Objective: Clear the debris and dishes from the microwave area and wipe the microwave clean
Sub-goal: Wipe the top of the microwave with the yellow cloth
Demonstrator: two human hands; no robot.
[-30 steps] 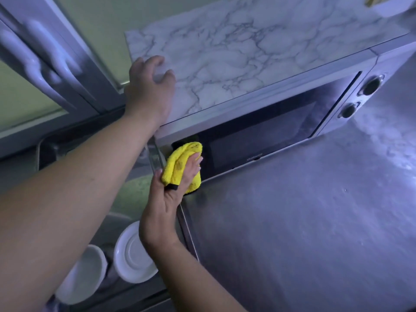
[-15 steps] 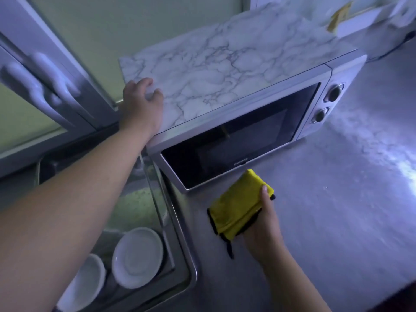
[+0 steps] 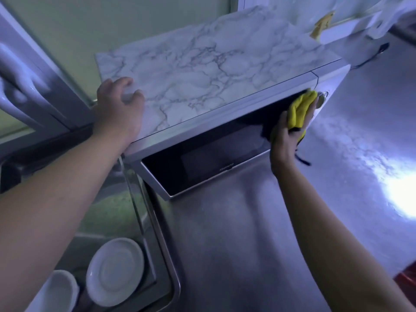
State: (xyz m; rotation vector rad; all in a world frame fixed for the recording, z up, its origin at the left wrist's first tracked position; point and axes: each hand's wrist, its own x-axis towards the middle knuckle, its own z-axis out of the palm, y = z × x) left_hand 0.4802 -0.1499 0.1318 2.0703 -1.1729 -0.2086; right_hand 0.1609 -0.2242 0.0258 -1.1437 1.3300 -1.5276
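The microwave [image 3: 202, 163] stands on the steel counter, its top covered in a marble pattern and its dark glass door shut. My left hand [image 3: 119, 111] rests on the top's left front corner with its fingers spread. My right hand [image 3: 290, 131] grips a folded yellow cloth [image 3: 299, 109] and presses it against the upper right end of the door, just left of the control knobs [image 3: 322, 99]. A black edge of the cloth hangs down below my palm.
A steel sink [image 3: 162, 255] lies left of the counter [image 3: 247, 244] and holds a white plate [image 3: 114, 271] and a white bowl [image 3: 58, 291]. A cabinet door with a handle [image 3: 24, 86] hangs at the upper left. A cable [image 3: 371, 57] runs behind the microwave.
My right hand has carried the yellow cloth from the door's lower left, down off the counter in front, up to the door's upper right end. My left hand stayed on the microwave top.
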